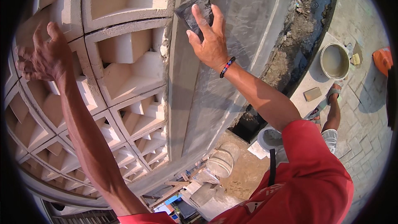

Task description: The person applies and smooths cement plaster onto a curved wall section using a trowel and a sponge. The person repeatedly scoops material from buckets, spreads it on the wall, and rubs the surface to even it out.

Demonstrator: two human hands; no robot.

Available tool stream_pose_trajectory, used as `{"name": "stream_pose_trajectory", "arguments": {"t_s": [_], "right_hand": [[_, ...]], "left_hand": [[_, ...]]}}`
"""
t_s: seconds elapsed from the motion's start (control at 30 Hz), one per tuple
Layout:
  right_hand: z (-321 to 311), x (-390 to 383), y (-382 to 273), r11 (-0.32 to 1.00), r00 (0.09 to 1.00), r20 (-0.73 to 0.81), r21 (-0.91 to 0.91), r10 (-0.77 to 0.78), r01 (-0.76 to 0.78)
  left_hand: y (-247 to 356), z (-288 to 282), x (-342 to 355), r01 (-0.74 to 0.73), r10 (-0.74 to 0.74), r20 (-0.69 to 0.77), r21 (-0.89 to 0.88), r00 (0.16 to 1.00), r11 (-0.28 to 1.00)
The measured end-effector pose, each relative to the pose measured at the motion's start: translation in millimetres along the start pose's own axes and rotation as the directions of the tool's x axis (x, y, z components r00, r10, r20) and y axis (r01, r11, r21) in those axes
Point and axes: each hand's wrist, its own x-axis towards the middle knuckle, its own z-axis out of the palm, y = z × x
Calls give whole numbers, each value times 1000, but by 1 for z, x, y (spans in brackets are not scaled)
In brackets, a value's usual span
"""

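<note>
My right hand (209,43) is closed round a dark grey, wedge-edged sponge block (194,10), with fingers and thumb on its near side. The block is at the smooth grey cement band (236,12) beside the breeze block wall; whether it touches the surface is unclear. A braided bracelet (227,67) circles my right wrist. To the left, my left hand (44,58) has its bent fingers round a rib of the pale breeze block wall (128,68), partly in shadow. Its thumb points up and the fingertips are hard to see.
Beside the band runs a muddy ditch (286,41) with dark water. A round bucket (334,61) and a small flat block (312,94) stand on the paving at right. Lower down are another bucket (219,165), a grey pail (271,137) and sandalled feet (333,90).
</note>
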Motion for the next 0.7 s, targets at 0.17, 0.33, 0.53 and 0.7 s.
{"name": "stream_pose_trajectory", "arguments": {"t_s": [0.17, 0.33, 0.53, 0.7], "right_hand": [[-21, -19, 44, 991, 998, 66, -132, 1, 7], [4, 8, -8, 995, 994, -61, 43, 92, -89], [-17, -26, 30, 997, 993, 115, -72, 0, 9], [-10, 72, 18, 997, 977, -201, 34, 74, -68]], "left_hand": [[7, 13, -12, -44, 40, -184, -15, 982, 999], [-5, -1, -1, -59, 53, -177, -29, 983, 998], [2, 7, -6, -80, 101, -191, 117, 976, 990], [-8, -2, -2, -108, 115, -237, 43, 965, 993]]}}
